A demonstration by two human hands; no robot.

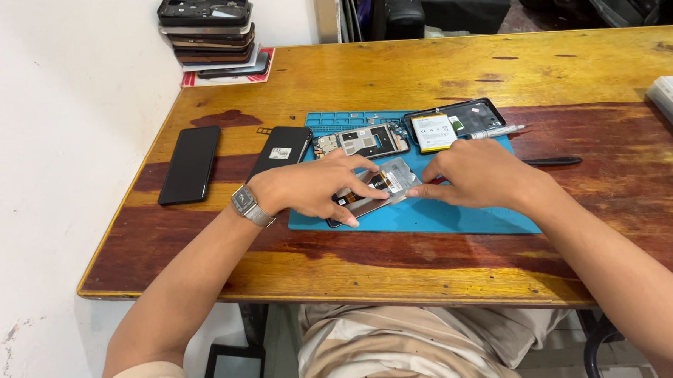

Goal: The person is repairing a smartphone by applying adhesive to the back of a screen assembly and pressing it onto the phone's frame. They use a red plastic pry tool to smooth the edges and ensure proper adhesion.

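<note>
Bench (432, 72) first, long and wooden, with a blue work mat (464, 217) at its middle. On the mat lies an opened phone (378, 185), back cover already off, its insides bare. Left hand (310, 186) clamps over the phone's lower end, fingers curled, pinning it flat. Right hand (477, 175) pinches at the upper edge, fingertips closed on a small part I can't make out. Battery frame (453, 122) and circuit board (363, 141) lie apart behind; reassembly looks undone.
</note>
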